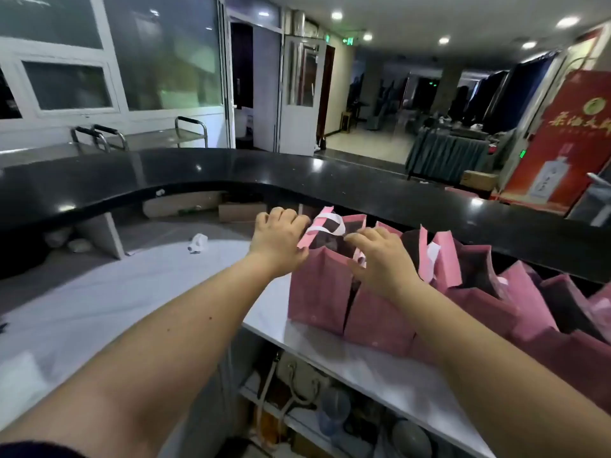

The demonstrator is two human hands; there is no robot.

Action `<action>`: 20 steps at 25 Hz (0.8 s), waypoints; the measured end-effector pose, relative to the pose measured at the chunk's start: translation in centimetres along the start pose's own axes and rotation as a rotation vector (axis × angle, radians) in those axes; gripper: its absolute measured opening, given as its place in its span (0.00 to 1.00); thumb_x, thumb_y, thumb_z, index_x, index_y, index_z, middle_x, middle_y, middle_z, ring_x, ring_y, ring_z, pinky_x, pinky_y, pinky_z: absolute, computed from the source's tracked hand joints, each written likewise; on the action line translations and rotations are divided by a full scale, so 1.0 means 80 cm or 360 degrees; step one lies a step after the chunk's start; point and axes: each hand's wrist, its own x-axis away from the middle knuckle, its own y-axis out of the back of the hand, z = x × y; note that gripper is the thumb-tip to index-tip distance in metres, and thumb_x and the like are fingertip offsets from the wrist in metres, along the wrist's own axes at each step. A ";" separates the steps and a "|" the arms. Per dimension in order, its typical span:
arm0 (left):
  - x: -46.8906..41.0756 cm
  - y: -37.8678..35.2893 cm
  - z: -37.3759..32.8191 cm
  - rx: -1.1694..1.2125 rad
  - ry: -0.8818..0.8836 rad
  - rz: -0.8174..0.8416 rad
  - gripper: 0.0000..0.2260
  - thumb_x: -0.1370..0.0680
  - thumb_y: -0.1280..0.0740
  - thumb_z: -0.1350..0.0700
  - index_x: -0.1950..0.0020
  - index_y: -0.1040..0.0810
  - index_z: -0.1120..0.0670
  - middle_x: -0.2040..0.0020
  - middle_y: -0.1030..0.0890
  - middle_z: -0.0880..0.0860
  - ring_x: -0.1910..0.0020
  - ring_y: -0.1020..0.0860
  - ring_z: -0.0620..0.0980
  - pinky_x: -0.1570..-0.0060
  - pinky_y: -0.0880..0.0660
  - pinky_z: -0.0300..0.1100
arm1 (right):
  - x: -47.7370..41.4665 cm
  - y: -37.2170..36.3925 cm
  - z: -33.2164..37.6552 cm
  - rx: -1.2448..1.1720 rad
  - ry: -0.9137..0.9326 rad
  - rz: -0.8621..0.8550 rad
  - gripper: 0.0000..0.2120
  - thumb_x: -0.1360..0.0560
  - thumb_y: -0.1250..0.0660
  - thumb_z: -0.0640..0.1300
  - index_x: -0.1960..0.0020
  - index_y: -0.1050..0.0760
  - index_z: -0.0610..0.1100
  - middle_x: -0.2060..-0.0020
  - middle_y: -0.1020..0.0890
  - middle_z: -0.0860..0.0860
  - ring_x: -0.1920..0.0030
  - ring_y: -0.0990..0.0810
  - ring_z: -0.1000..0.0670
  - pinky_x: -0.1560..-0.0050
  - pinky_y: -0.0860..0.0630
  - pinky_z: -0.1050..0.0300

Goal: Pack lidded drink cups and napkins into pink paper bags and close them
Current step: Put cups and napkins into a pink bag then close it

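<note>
In the middle of the frame a pink bag [317, 292] stands upright on the white counter [330, 361], at the left end of a row of more pink bags [489, 292] that runs off to the right edge. The left hand [277, 239] grips the bag's top left edge, fingers curled round the folded pink flap. The right hand [380, 259] lies over the bag's open mouth with its fingers bent, one fingertip touching the white handle [334, 226]; whether it pinches anything I cannot tell. The bag's inside is dark. Behind the bags curves a black ledge [231, 173]. A crumpled white scrap [197, 242] lies left of centre, and a red banner [562, 133] stands at the upper right.
</note>
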 end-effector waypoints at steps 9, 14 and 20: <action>-0.010 -0.100 -0.084 -0.0126 0.0023 0.0112 0.21 0.26 0.32 0.52 0.33 0.28 0.47 0.38 0.25 0.47 0.35 0.31 0.55 0.40 0.43 0.50 | -0.001 -0.060 -0.069 -0.0076 -0.0082 0.0051 0.17 0.27 0.38 0.40 0.39 0.23 0.44 0.45 0.20 0.47 0.43 0.27 0.40 0.46 0.30 0.45; -0.023 -0.126 -0.049 -0.0082 -0.0295 -0.0452 0.10 0.35 0.25 0.63 0.58 0.18 0.51 0.58 0.19 0.49 0.54 0.20 0.56 0.48 0.39 0.49 | -0.047 -0.086 -0.071 -0.0159 -0.0132 0.0011 0.18 0.27 0.37 0.38 0.37 0.23 0.44 0.44 0.20 0.47 0.41 0.29 0.41 0.44 0.31 0.46; -0.053 -0.118 0.095 -0.0110 -0.0495 -0.0753 0.06 0.27 0.31 0.60 0.59 0.17 0.50 0.53 0.17 0.50 0.51 0.22 0.56 0.47 0.38 0.50 | -0.129 -0.112 -0.059 -0.0137 -0.0249 0.0182 0.25 0.27 0.33 0.40 0.31 0.30 0.52 0.34 0.29 0.50 0.36 0.35 0.44 0.37 0.38 0.47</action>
